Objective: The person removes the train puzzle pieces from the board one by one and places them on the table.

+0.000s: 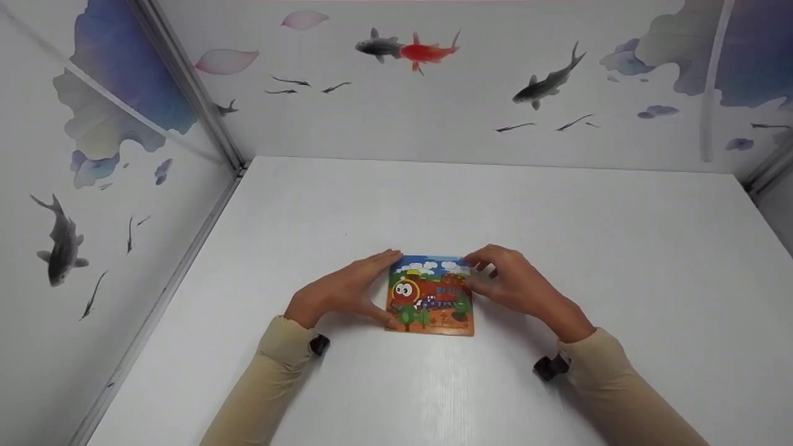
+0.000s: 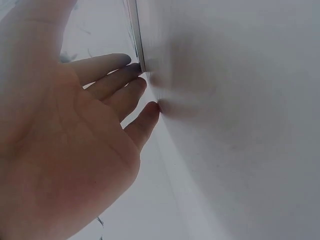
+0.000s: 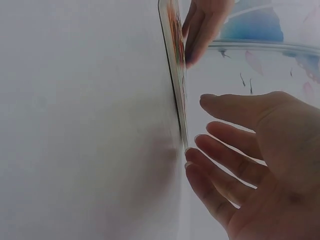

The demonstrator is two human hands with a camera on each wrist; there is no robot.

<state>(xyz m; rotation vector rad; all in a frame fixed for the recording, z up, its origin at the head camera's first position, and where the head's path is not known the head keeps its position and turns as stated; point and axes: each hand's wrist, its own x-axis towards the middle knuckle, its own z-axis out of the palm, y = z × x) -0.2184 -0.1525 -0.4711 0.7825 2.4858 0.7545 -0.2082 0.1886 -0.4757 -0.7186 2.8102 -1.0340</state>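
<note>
A thin square puzzle board (image 1: 430,296) lies flat on the white table, its picture showing a red cartoon train under a blue sky with clouds. My left hand (image 1: 347,291) spans the board's left side, fingers at the far corner and thumb at the near one. In the left wrist view the fingers of that hand (image 2: 75,130) stretch loosely toward the board's edge. At the upper right of the board, my right hand (image 1: 514,282) has slightly bent fingertips by the edge. The right wrist view shows this hand (image 3: 260,165) with thumb and fingers spread beside the thin board (image 3: 175,75).
The white table (image 1: 495,204) reaches back to a wall (image 1: 433,124) painted with fish and petals. Another painted wall (image 1: 155,248) stands along the left side, with a metal strip at its foot. Black wrist cameras (image 1: 551,368) sit by both sleeves.
</note>
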